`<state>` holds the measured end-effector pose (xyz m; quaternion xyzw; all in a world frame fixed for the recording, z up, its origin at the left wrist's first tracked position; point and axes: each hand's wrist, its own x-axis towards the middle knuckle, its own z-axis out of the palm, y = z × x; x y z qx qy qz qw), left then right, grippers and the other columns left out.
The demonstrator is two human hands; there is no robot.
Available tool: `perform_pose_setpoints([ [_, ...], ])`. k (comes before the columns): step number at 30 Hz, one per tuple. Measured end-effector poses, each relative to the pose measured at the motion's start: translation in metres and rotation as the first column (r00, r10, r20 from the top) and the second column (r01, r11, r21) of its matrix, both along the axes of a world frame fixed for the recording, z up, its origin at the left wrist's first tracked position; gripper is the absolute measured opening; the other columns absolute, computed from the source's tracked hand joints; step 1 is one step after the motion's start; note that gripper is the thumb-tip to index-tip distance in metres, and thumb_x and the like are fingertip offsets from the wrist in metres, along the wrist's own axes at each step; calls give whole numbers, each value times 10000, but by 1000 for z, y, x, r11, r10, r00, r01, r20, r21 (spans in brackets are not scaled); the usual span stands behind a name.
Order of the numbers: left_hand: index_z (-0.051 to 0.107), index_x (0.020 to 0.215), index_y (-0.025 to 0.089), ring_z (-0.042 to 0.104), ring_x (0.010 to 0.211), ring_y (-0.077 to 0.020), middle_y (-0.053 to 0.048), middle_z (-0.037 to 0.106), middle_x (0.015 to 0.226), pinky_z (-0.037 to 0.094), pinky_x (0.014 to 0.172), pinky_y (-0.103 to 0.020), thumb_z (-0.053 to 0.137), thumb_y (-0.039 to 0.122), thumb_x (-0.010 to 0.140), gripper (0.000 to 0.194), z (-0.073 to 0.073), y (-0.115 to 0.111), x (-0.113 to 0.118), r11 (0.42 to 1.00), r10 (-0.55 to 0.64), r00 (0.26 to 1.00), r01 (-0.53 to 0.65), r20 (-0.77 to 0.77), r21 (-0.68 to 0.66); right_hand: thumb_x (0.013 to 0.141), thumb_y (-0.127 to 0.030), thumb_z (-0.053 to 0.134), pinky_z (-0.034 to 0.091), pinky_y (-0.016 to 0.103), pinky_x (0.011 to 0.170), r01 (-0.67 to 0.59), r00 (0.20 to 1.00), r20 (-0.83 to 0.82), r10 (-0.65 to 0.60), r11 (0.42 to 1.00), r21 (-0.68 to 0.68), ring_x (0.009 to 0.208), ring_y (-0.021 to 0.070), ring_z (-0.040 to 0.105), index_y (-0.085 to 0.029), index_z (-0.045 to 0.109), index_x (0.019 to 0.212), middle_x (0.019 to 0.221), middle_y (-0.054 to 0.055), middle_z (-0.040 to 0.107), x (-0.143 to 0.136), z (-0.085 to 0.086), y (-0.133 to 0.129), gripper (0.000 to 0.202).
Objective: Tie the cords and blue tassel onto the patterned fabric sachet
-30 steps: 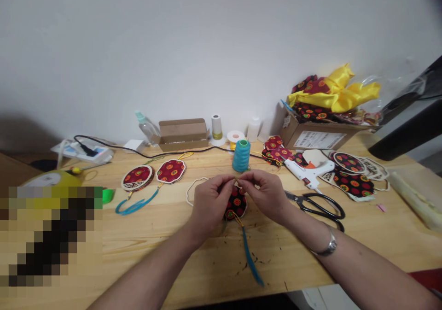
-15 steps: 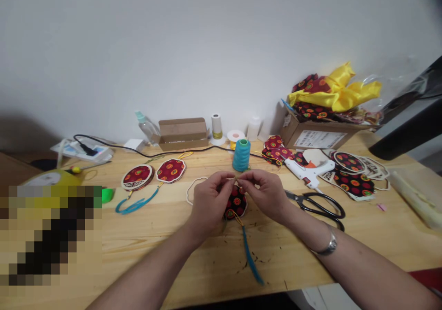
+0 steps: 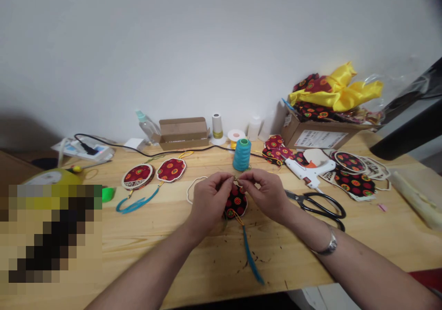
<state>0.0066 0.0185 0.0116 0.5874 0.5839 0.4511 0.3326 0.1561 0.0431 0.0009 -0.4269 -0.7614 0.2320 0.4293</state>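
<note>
My left hand (image 3: pixel 212 197) and my right hand (image 3: pixel 264 192) meet over the middle of the table, thumbs and forefingers pinched on a thin yellowish cord (image 3: pixel 236 179). Its exact shape is too small to tell. Below the fingertips lies a black piece with red flowers (image 3: pixel 236 202), partly hidden by my left hand. A teal tassel (image 3: pixel 251 254) hangs from its lower edge by a yellow loop and lies toward the front. A pale wavy frame (image 3: pixel 189 191) shows left of my left hand. Behind the fingers stands a teal thread spool (image 3: pixel 241 155).
Black-handled scissors (image 3: pixel 319 204) and a white glue gun (image 3: pixel 309 172) lie to the right. Two red fabric pieces (image 3: pixel 171 170) lie to the left. Behind are a small open box (image 3: pixel 184 135), a black cable (image 3: pixel 148 155) and a carton of fabric (image 3: pixel 319 137).
The fingertips of both hands have shifted very slightly around the cord. Otherwise the view has barely moved.
</note>
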Motion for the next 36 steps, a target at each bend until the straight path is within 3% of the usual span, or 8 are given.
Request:
perform_pose_setpoints([
  [6, 703, 805, 170, 619, 698, -131, -2, 713, 742, 469, 669, -221, 566, 229, 771, 153, 1, 0, 0, 1000, -1, 999, 1, -39, -2, 771, -115, 572, 447, 219, 600, -8, 1000, 16, 8, 999, 43, 624, 123, 602, -186, 654, 760, 683, 6, 676, 0, -2, 1, 109],
  [16, 716, 820, 199, 644, 724, -150, -9, 733, 795, 476, 670, -242, 534, 211, 796, 184, 0, -2, -2, 992, -49, 981, 70, -186, 107, 771, -116, 576, 449, 224, 609, -9, 999, 37, 6, 998, 65, 638, 128, 607, -183, 655, 763, 692, 9, 679, 2, -1, 2, 104],
  [36, 704, 889, 229, 634, 689, -142, -12, 727, 792, 446, 635, -240, 505, 191, 821, 214, -5, -2, -5, 958, -68, 893, 184, -445, 222, 782, -125, 568, 447, 234, 633, -21, 997, 72, 20, 1000, 8, 671, 137, 618, -186, 658, 772, 720, 17, 686, 3, -4, 2, 109],
])
